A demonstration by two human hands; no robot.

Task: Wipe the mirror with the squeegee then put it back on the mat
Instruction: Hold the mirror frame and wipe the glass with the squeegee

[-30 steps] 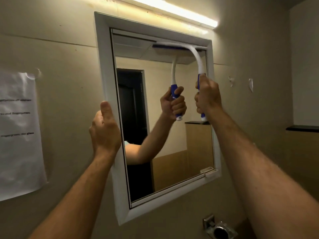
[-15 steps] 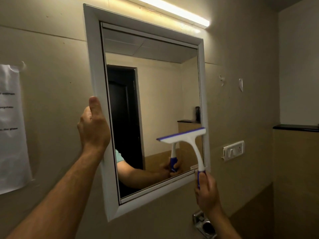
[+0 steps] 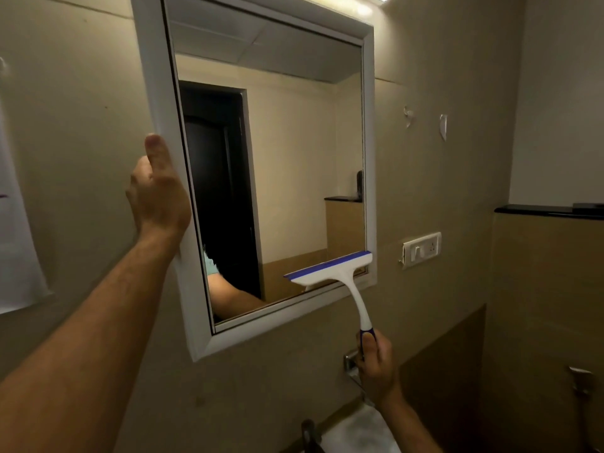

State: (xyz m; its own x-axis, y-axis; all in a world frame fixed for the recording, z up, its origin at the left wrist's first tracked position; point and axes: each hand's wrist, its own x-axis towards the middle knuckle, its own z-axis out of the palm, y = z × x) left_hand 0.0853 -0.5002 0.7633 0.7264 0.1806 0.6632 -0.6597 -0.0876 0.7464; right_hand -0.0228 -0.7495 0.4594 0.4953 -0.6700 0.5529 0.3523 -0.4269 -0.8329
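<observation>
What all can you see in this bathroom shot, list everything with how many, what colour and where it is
mirror: one, white frame, on the beige wall, centre
squeegee: one, white with blue blade strip and blue grip, at the mirror's lower right corner
light bar: one, glowing white, above the mirror
paper sheet: one, white, on the wall at far left
switch plate: one, white, on the wall right of the mirror
ledge: one, black, right wall
metal fitting: one, chrome, below the mirror, partly hidden
sink: one, pale, bottom edge, blurred
left hand: one, grips the mirror frame's left edge
right hand: one, grips the squeegee's handle below the mirror
</observation>
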